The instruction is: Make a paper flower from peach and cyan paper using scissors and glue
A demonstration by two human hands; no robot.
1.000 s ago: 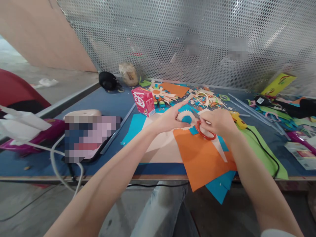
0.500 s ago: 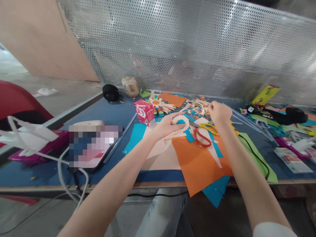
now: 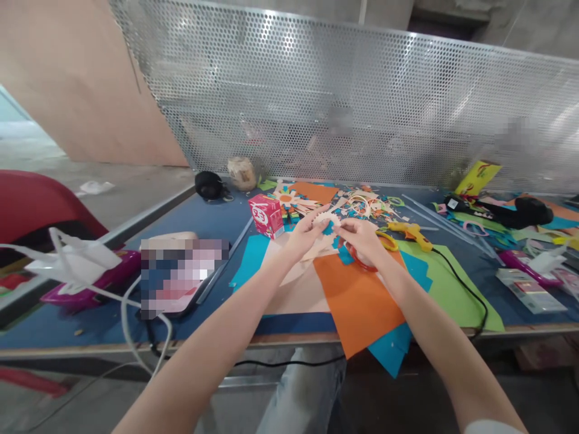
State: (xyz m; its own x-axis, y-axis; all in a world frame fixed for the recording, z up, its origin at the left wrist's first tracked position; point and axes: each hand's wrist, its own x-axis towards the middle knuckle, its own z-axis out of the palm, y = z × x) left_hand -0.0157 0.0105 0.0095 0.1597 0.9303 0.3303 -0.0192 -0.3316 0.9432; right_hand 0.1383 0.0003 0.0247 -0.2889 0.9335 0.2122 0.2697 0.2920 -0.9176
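A peach paper ring (image 3: 326, 217) with a zigzag edge and a blue centre is held in my left hand (image 3: 304, 238), thumb on top. My right hand (image 3: 362, 238) has its fingers pinched at the right edge of the same ring. Partly covered by that hand are red-handled scissors (image 3: 365, 265). Just right of it, a yellow scissor handle (image 3: 388, 242) and a yellow glue gun (image 3: 412, 234) rest on paper. Orange paper (image 3: 359, 301), green paper (image 3: 452, 283) and peach sheets (image 3: 294, 295) are spread beneath my arms.
A pink box (image 3: 266, 216) stands left of my hands, near a paper flower (image 3: 288, 198). Paper scraps (image 3: 368, 202) lie behind my hands. At left are a phone-like item (image 3: 185, 277), partly blurred, and white cables (image 3: 126, 310). A perforated metal panel (image 3: 294, 90) closes off the back.
My right hand has come down and left from above the glue gun to the paper ring. My left hand still holds the ring. The camera view has shifted slightly.
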